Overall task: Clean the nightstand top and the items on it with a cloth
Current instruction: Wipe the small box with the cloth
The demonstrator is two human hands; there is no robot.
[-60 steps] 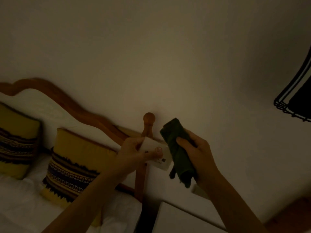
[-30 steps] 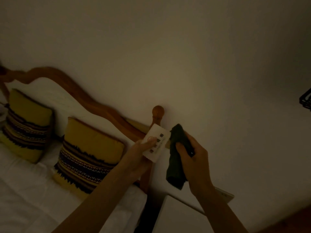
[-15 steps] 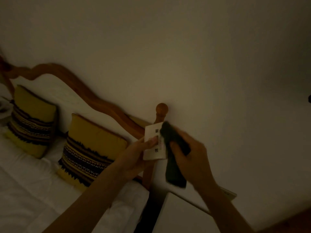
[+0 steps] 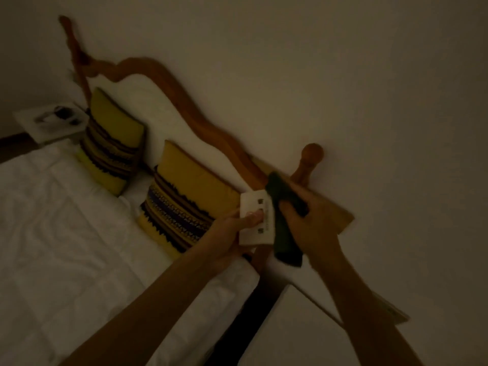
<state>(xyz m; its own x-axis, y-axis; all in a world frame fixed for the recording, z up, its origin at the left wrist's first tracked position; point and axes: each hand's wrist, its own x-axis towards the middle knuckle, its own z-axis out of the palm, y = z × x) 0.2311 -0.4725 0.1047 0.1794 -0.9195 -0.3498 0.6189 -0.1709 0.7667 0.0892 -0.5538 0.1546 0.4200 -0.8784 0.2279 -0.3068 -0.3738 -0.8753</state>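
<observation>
In the head view, dim light. The left hand (image 4: 232, 233) holds a small white card (image 4: 254, 220) with dark printed marks upright above the bed edge, thumb pinching its face. The right hand (image 4: 309, 220) has its fingers curled round a dark green cloth (image 4: 284, 217), which lies against the card's right edge. The white nightstand top (image 4: 303, 334) sits below, apart from both. Behind are the wooden headboard (image 4: 184, 101) and a yellow patterned pillow (image 4: 190, 196).

The step in hand appears to be wiping one of the nightstand's items. The next move likely calls for drawing the cloth across the card's face while the left hand steadies it.
</observation>
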